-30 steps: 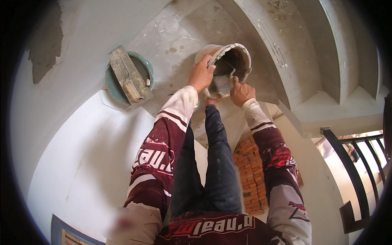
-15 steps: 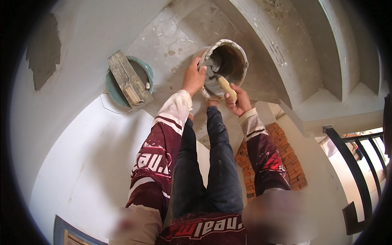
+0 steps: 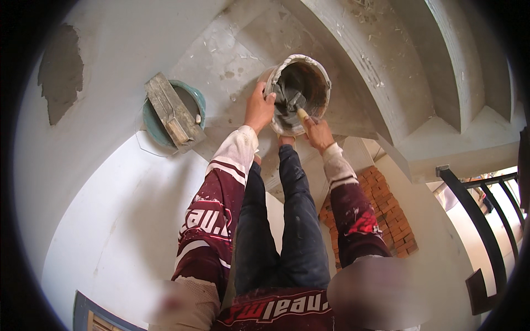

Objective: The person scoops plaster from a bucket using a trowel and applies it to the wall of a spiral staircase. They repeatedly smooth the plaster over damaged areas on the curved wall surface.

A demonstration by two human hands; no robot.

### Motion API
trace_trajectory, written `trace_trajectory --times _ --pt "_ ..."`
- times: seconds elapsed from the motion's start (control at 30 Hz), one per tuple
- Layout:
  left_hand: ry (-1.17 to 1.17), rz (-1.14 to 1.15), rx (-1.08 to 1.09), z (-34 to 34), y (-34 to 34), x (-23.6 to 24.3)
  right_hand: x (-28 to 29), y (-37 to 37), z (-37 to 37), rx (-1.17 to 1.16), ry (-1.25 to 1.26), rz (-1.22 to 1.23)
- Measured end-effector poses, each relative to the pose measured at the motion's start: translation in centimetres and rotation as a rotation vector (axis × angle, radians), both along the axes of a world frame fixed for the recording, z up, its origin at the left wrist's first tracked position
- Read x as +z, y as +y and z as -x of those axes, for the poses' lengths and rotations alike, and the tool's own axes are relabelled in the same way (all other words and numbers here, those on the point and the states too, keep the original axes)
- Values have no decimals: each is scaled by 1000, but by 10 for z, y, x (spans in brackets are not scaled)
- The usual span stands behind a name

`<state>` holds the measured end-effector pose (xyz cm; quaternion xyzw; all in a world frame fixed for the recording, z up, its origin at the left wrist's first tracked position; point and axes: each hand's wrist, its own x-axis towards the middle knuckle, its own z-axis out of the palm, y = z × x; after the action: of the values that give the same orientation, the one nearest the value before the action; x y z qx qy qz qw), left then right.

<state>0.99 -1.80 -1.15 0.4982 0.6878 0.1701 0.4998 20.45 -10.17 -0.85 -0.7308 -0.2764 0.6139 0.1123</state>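
Observation:
A mortar-crusted bucket (image 3: 326, 91) is tilted so that its mouth faces me. My left hand (image 3: 260, 108) grips its left rim, thumb over the edge. My right hand (image 3: 318, 133) is closed round the pale handle of a trowel (image 3: 302, 115), just at the bucket's near right rim. The trowel's blade reaches inside, against grey wet mortar (image 3: 289, 91). Left of the bucket stands a teal bucket (image 3: 202, 98) with a wire handle. Across its top lies a wooden plastering float (image 3: 168, 107) smeared with mortar.
Concrete stairs (image 3: 408, 71) rise on the right. A black metal railing (image 3: 480, 231) stands at the lower right, near a stack of red bricks (image 3: 395, 215). The pale wall (image 3: 110, 71) on the left carries a dark grey patch (image 3: 62, 74). Debris and stains mark the landing floor (image 3: 221, 60).
My right hand has pushed the trowel deeper into the bucket, and its blade now meets the mortar. The bucket has turned slightly toward me; my left hand keeps its hold.

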Motion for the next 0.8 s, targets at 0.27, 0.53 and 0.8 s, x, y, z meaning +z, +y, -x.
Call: trace_trajectory --times 0.27,0.53,0.8 --pt "58 67 378 42 -55 -47 61 -35 -12 -198 170 114" --pt "229 222 414 69 -95 -47 68 -37 2 -179 322 124" --pt "1006 -238 327 151 -57 47 76 -23 17 -79 198 134"
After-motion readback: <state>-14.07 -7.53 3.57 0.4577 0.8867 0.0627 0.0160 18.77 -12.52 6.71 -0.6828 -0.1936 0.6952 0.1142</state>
